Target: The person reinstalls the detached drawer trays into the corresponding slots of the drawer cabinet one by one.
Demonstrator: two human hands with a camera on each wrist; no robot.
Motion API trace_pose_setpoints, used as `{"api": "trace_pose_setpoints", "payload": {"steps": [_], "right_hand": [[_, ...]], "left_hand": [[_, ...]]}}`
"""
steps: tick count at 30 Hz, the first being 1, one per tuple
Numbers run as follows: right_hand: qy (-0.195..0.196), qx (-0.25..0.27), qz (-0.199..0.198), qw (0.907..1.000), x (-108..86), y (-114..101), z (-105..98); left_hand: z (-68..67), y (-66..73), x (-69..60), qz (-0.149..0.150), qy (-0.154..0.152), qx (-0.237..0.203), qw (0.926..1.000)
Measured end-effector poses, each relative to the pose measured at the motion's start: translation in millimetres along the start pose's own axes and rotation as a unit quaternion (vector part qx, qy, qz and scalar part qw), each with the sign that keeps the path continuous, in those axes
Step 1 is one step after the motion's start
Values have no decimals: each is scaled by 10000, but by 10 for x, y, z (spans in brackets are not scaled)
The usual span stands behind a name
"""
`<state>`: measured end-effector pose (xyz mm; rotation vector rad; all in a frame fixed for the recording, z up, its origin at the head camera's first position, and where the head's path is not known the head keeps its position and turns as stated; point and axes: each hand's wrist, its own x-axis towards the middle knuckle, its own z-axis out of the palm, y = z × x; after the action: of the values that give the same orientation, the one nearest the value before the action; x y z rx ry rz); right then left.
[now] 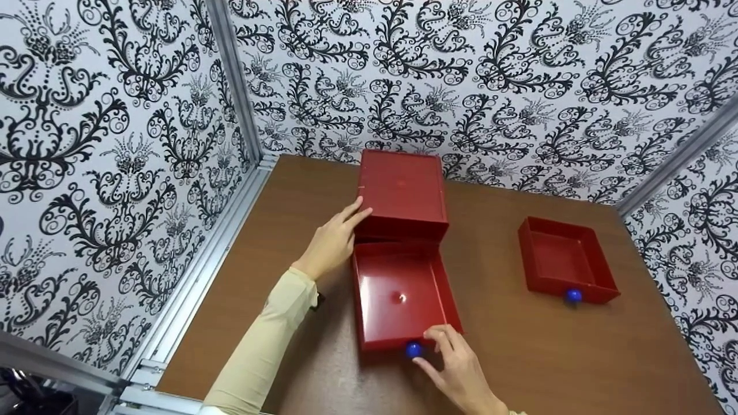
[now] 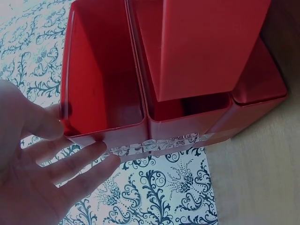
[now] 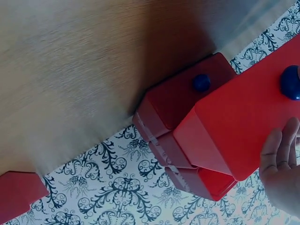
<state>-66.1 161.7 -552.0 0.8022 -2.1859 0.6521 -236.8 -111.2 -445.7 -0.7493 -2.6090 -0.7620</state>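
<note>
A red drawer cabinet [image 1: 402,184] stands at the back of the table, its top compartment [image 2: 101,89] without a drawer. Out of the middle compartment extends a red drawer [image 1: 398,300] with nothing in it and a blue round knob [image 1: 413,350] on its front. In the right wrist view, the bottom drawer [image 3: 173,101] sits pushed in. My left hand [image 1: 331,245] rests on the cabinet's left side, fingers extended. At the pulled-out drawer's front is my right hand [image 1: 458,369], fingers by the rim and thumb close to the knob, not closed round it.
Another red drawer [image 1: 559,259] with a blue knob lies on the brown table [image 1: 490,334] to the right. Patterned walls [image 1: 461,104] and metal rails [image 1: 233,86] border the table at the back and sides.
</note>
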Motion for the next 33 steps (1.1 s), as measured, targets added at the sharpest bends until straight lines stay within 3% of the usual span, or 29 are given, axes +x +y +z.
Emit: {"api": "trace_pose_setpoints", "payload": {"steps": [11, 22, 33], "right_hand": [[-132, -509, -108, 9986, 112, -67, 36], [10, -901, -421, 9950, 218, -64, 174], [-118, -1253, -376, 9913, 298, -89, 296]], "left_hand": [[-5, 8, -6, -23, 23, -59, 10000], [5, 11, 8, 51, 191, 22, 9998], [25, 15, -7, 142, 264, -41, 9995]]}}
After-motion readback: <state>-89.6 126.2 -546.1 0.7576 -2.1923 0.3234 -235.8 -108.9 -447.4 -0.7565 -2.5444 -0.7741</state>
